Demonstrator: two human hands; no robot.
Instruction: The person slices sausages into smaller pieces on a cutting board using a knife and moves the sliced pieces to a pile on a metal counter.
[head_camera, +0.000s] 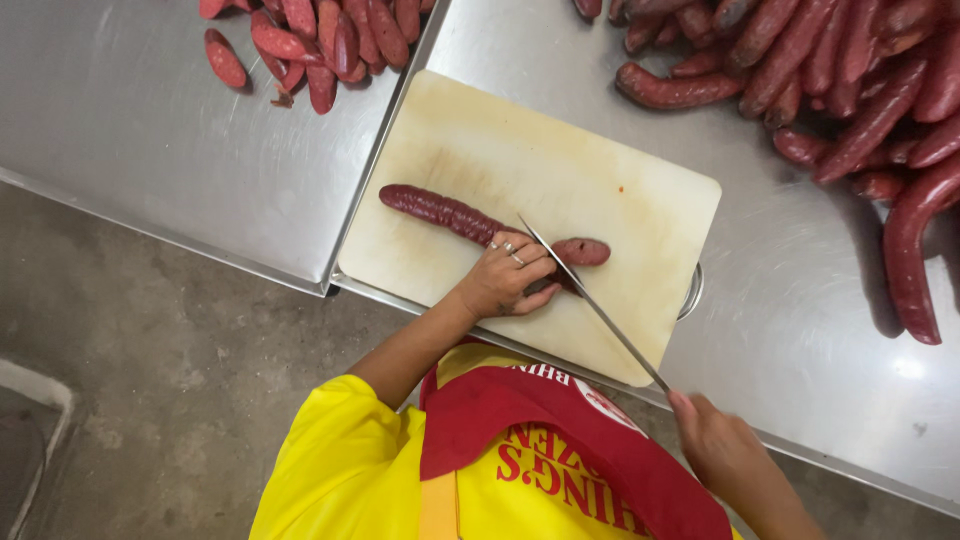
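Observation:
A long dark-red sausage (437, 210) lies on a pale cutting board (600, 180). My left hand (500, 276), with rings on its fingers, presses down on the sausage near its right end. My right hand (728, 458) grips the handle of a long thin knife (592, 303) near the table's front edge. The blade slants up and left across the sausage right beside my left fingers. A short end piece (584, 251) of the sausage shows on the far side of the blade.
Sliced sausage pieces (316, 40) are heaped at the back left on a steel table (150, 140). A big pile of whole sausages (850, 80) covers the back right. The board spans the seam between two steel tops. Concrete floor (150, 400) lies below.

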